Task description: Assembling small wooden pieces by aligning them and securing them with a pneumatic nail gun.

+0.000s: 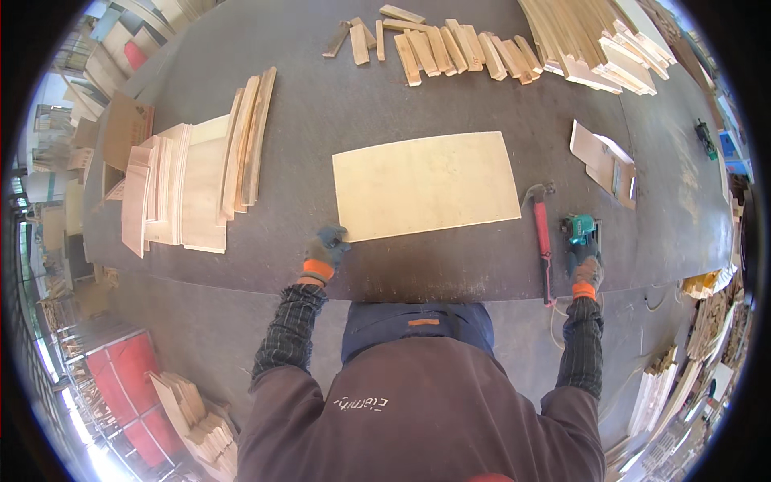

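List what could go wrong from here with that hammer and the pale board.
1. The hammer lies between the board and the teal power tool in the right hand; moving the tool leftward might knock it.
2. The hammer's handle reaches the table's near edge, so a bump could tip it off.
3. The left hand is only at the board's near left corner, so the board may twist if pushed elsewhere.

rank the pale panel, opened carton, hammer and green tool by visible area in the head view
1. Pale panel
2. Opened carton
3. Hammer and green tool: too close to rank, since the right hand partly hides the tool.
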`<state>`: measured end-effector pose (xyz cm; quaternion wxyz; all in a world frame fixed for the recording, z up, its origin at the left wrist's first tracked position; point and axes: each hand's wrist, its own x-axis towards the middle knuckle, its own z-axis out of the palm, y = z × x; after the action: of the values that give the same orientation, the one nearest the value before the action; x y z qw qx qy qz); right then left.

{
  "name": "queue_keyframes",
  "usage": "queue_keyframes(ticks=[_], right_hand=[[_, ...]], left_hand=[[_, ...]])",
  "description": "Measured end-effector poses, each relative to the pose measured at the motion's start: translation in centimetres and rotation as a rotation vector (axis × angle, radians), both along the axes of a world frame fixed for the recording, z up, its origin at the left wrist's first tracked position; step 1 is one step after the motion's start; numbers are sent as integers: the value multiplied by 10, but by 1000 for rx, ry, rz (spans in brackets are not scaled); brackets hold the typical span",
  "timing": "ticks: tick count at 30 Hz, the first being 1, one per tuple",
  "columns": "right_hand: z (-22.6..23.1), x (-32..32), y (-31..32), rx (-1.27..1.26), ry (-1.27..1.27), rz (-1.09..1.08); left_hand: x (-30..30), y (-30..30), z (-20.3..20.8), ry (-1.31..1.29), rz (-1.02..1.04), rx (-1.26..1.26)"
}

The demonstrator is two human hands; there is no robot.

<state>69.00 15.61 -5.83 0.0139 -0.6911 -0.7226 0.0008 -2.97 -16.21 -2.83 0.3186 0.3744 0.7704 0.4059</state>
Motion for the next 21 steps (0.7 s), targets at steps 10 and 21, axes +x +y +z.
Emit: queue_keyframes(ticks=[10, 21], right_hand=[[98, -167, -35, 82, 326, 154], [76, -160, -81, 34, 520, -86]], left_hand=[[18, 134, 103, 355, -317, -320], [54, 461, 105, 381, 95, 51]])
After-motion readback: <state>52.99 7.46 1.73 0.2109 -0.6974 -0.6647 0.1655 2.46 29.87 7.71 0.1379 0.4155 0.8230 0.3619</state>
